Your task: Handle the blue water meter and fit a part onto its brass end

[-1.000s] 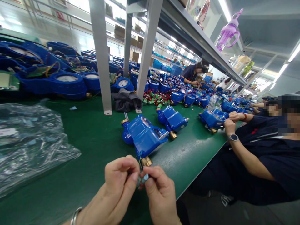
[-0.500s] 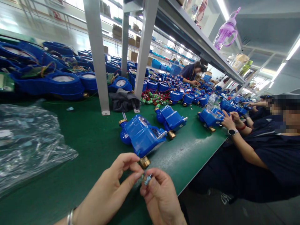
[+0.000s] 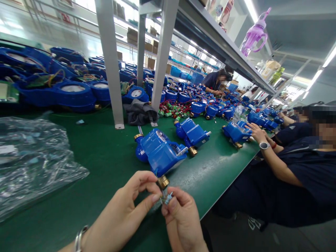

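1. The left hand (image 3: 126,213) and right hand (image 3: 181,217) pinch 1 small blue seal (image 3: 168,198) together, fingertips pressed.
2. It sits just below the nearest blue water meter (image 3: 160,152), beside its brass fitting (image 3: 163,181).
3. Risk: a loosened pinch could drop the tiny seal off the green table (image 3: 105,154) edge.

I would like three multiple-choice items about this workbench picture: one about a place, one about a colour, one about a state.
1. Where does the crumpled clear plastic bag lie?
A. on the green table mat, at the left
B. on the overhead shelf
C. under the table

2. What colour is the drinking bottle with a handle on the grey metal shelf?
A. green
B. purple
C. red

3. How does the right hand hold the small light-blue part?
A. flat on an open palm
B. not at all
C. pinched at the fingers

Key: 1 A, it rests on the mat left of the nearest blue water meter; 2 B, its body is purple; 3 C, the fingers close on it, the left hand alongside.
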